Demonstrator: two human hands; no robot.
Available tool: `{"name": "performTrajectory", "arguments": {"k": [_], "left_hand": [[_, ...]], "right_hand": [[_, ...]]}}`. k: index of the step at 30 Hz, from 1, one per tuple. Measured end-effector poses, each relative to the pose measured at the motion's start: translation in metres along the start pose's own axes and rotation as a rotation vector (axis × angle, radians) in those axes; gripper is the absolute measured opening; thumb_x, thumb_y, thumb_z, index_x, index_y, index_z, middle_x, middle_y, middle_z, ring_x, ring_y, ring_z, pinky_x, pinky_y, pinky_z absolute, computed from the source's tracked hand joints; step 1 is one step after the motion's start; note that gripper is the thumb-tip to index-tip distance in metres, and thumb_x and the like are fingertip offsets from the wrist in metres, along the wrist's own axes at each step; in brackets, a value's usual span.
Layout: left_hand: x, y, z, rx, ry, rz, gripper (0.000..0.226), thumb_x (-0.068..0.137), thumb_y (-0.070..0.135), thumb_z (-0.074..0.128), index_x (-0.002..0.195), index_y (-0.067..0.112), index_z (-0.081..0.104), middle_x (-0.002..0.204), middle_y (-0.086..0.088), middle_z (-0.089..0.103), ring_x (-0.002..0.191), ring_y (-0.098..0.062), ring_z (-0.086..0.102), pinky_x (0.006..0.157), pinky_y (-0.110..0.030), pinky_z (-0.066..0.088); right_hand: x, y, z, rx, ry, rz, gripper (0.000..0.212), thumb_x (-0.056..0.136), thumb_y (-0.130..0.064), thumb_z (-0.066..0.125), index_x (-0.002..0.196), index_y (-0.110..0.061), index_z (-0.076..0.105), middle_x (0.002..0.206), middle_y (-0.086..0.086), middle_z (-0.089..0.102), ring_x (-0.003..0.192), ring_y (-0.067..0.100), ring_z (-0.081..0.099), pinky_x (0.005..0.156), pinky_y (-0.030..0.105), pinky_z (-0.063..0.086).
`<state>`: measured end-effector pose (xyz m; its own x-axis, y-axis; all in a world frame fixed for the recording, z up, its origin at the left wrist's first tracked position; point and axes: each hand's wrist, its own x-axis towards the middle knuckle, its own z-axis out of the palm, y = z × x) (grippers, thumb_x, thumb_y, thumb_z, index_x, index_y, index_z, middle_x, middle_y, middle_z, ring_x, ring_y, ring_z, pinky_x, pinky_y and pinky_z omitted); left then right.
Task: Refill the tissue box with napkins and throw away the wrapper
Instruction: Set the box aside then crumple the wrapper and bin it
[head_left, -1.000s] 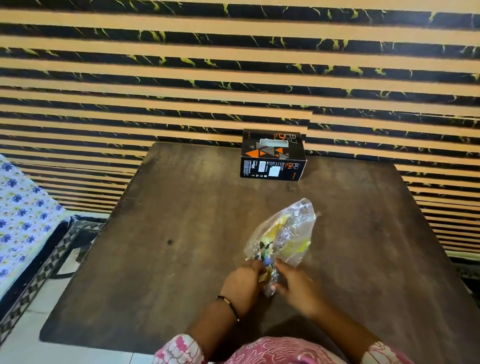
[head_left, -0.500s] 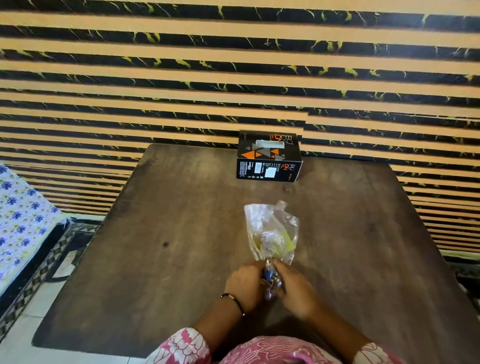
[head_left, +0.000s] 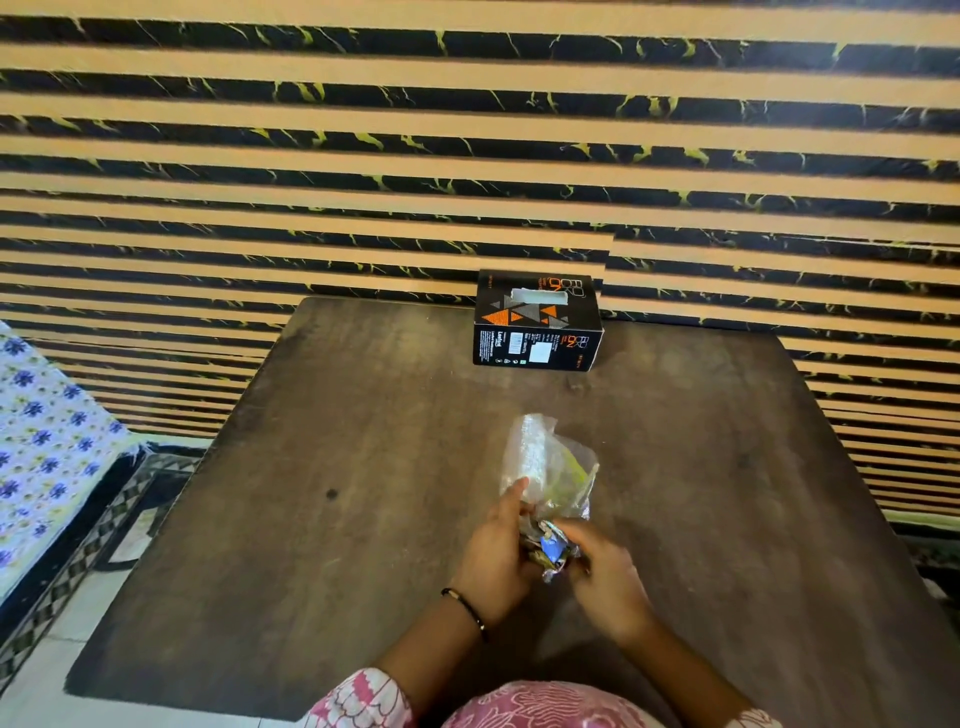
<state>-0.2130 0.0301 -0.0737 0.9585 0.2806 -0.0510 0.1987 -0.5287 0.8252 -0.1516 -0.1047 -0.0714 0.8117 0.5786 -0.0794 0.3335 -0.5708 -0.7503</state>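
A black tissue box (head_left: 537, 325) with orange triangles stands at the far edge of the dark wooden table (head_left: 322, 467), a white napkin showing in its top slot. Near the front middle, a clear crinkled plastic wrapper (head_left: 548, 467) with yellow and blue print is scrunched between both hands. My left hand (head_left: 496, 556), with a thin black bracelet at the wrist, grips its left side, one finger stretched up along the plastic. My right hand (head_left: 605, 577) pinches the bunched lower end. The wrapper's upper part sticks up loose above the hands.
A striped black-and-tan wall (head_left: 467, 156) rises right behind the table. A bed with a blue-flowered sheet (head_left: 47, 441) lies to the left, with a patterned rug (head_left: 104, 525) on the tiled floor between it and the table. My pink patterned sleeves show at the bottom.
The wrapper has been squeezed narrower and more bunched between the hands. My left finger has risen along the plastic. The view has tilted slightly, so the box sits further right.
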Motion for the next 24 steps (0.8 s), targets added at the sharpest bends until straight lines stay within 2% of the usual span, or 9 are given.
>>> {"name": "performTrajectory", "arguments": {"k": [3,7,10,12,14,16,18,20,24], "left_hand": [[0.001,0.003,0.0,0.017,0.046,0.052,0.05,0.069,0.001,0.066,0.117,0.011,0.056,0.112,0.0,0.052,0.1,-0.02,0.059,0.081,0.003,0.03],[0.002,0.003,-0.002,-0.024,0.147,0.069,0.033,0.067,0.004,0.065,0.098,0.014,0.065,0.096,0.006,0.055,0.082,-0.005,0.054,0.072,-0.001,0.035],[0.0,0.004,-0.005,-0.033,0.103,0.103,0.025,0.065,0.009,0.062,0.089,0.015,0.067,0.088,0.011,0.052,0.081,-0.002,0.052,0.071,-0.015,0.04],[0.0,0.004,-0.007,0.019,0.089,0.136,0.025,0.065,0.015,0.059,0.087,0.02,0.069,0.099,0.009,0.048,0.09,-0.004,0.051,0.077,-0.019,0.043],[0.002,0.003,-0.01,0.136,0.109,0.191,0.021,0.067,0.021,0.063,0.086,0.024,0.07,0.116,0.007,0.042,0.104,-0.007,0.042,0.087,-0.018,0.038],[0.003,0.003,-0.009,0.108,0.085,0.208,0.019,0.069,0.016,0.065,0.088,0.017,0.068,0.124,0.003,0.038,0.113,-0.008,0.038,0.092,-0.007,0.029],[0.0,0.006,-0.003,0.007,0.068,0.182,0.026,0.069,0.008,0.068,0.094,0.013,0.061,0.121,0.003,0.042,0.112,-0.007,0.047,0.087,0.001,0.029],[-0.003,0.01,0.002,-0.1,0.129,0.16,0.043,0.066,0.01,0.073,0.102,0.023,0.052,0.11,0.011,0.052,0.099,0.001,0.055,0.08,-0.004,0.038],[-0.006,0.018,0.001,-0.08,0.16,0.273,0.059,0.071,0.013,0.07,0.123,0.028,0.047,0.12,0.012,0.053,0.108,0.002,0.052,0.091,-0.007,0.038]], "right_hand": [[-0.002,0.0,0.0,0.058,0.023,-0.073,0.058,0.066,0.011,0.047,0.11,-0.023,0.063,0.116,0.001,0.062,0.107,0.012,0.059,0.092,0.005,0.039],[0.001,-0.004,-0.004,0.203,0.086,0.039,0.058,0.068,-0.006,0.067,0.116,-0.029,0.047,0.121,-0.002,0.046,0.111,0.013,0.055,0.095,0.033,0.049],[0.004,-0.003,-0.012,0.175,-0.01,0.129,0.09,0.066,-0.013,0.078,0.14,-0.025,0.029,0.13,-0.011,0.039,0.117,0.004,0.044,0.102,0.028,0.039],[0.002,-0.003,-0.014,0.176,-0.11,0.16,0.082,0.067,-0.015,0.078,0.137,-0.029,0.037,0.119,-0.015,0.055,0.108,0.0,0.052,0.1,0.027,0.041],[-0.001,-0.004,-0.012,0.152,-0.118,0.127,0.063,0.068,-0.021,0.075,0.123,-0.04,0.051,0.108,-0.014,0.068,0.102,0.002,0.061,0.096,0.036,0.047],[-0.002,-0.005,-0.013,0.164,-0.092,0.105,0.048,0.072,-0.016,0.072,0.108,-0.045,0.058,0.102,-0.011,0.071,0.098,0.003,0.064,0.092,0.037,0.05],[-0.001,-0.006,-0.015,0.172,-0.041,0.122,0.046,0.075,-0.005,0.067,0.101,-0.042,0.061,0.097,-0.009,0.072,0.092,0.003,0.065,0.087,0.035,0.052],[0.0,-0.004,-0.017,0.189,-0.009,0.14,0.044,0.073,0.004,0.063,0.096,-0.034,0.067,0.091,-0.008,0.074,0.086,0.003,0.066,0.082,0.032,0.055],[-0.003,-0.005,-0.022,0.197,0.025,0.111,0.05,0.07,0.012,0.059,0.091,-0.033,0.069,0.085,-0.008,0.074,0.082,0.002,0.067,0.076,0.024,0.054]]}}
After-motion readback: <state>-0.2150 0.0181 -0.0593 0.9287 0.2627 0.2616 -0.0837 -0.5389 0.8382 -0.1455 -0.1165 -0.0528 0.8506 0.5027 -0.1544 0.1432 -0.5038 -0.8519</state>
